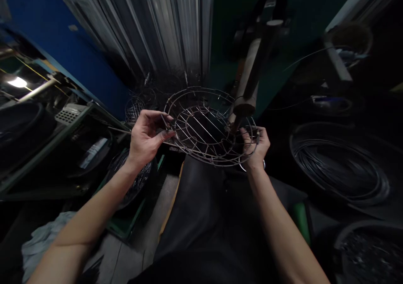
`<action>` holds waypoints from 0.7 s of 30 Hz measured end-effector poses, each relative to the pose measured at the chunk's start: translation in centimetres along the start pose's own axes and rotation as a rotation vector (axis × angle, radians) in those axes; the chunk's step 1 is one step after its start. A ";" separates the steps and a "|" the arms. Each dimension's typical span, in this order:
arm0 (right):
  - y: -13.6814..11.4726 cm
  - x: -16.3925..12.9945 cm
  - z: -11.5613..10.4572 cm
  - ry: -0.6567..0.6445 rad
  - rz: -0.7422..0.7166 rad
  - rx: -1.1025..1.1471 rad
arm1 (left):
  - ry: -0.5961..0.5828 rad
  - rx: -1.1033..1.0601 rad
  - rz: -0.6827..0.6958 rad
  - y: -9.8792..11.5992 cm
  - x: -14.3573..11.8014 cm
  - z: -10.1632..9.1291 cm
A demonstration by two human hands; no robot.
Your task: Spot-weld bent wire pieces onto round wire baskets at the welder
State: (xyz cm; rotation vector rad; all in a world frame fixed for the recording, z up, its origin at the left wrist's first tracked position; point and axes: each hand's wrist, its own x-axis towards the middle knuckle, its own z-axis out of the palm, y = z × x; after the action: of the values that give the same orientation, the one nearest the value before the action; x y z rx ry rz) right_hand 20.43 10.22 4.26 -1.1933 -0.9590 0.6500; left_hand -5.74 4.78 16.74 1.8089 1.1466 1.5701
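Note:
Between my two hands is a round wire basket (201, 143), made of metal rings joined by short bent wires, with straight parallel wires across its bottom. My left hand (146, 135) pinches its left rim between thumb and fingers, beside a short wire that sticks up there. At the right side, my right hand (256, 143) is closed round the rim, its fingers partly hidden behind the wires. The dark cylindrical arm of a machine (247, 99) comes down from above, its end over the basket's right part. Whether it touches the wire I cannot tell.
A green metal rack (47, 145) with black tubs stands on the left. A tub of small metal pieces (135, 179) sits beside my legs. On the right lie coiled wire (340, 168) and another tub of small parts (374, 250). Corrugated sheet metal (163, 27) stands behind.

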 end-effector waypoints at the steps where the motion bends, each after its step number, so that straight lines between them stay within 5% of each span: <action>1: 0.0 0.0 0.0 0.002 -0.002 0.000 | -0.002 -0.001 0.000 0.0 0.0 0.0; 15: 0.8 0.4 0.3 -0.034 0.073 0.184 | -0.025 0.016 0.071 0.3 0.0 0.1; 18: 0.8 0.5 -1.9 -0.030 0.126 0.180 | -0.010 0.049 0.064 0.9 -0.5 0.3; 21: -0.2 -0.5 -6.6 0.108 0.161 0.055 | 0.030 0.125 0.071 2.3 -1.9 0.9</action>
State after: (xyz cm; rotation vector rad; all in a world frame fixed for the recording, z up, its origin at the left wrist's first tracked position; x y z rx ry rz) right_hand 25.98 6.68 3.83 -1.2526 -0.7551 0.7277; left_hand -4.24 2.16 17.30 1.9317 1.2313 1.6019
